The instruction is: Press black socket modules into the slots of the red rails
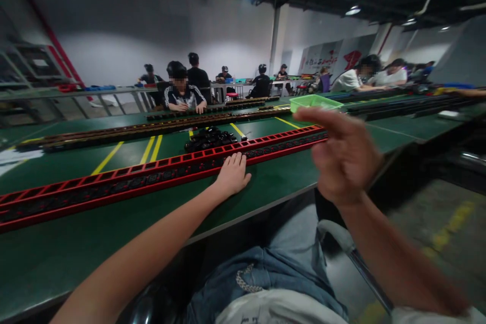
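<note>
A long red frame (197, 174), ladder-like along its far side, runs across the green table. Dark round-edged parts sit in a row inside its channel. My left hand (233, 174) lies on the near edge of this frame, its fingers stretched over the channel and its thumb out to the right. My right hand (343, 157) is raised in the air, right of the frame's far end, somewhat blurred. Its fingers point left with a gap to the thumb, and nothing shows in it. Just behind the frame lies a heap of black parts (210, 138).
A light green bin (315, 102) stands behind my right hand. Brown-black strips (152, 125) lie across the table, where a co-worker (184, 91) sits opposite. Dark strips (395, 104) lie at the right. Yellow lines mark the green tabletop (114, 243); its front edge is by my lap.
</note>
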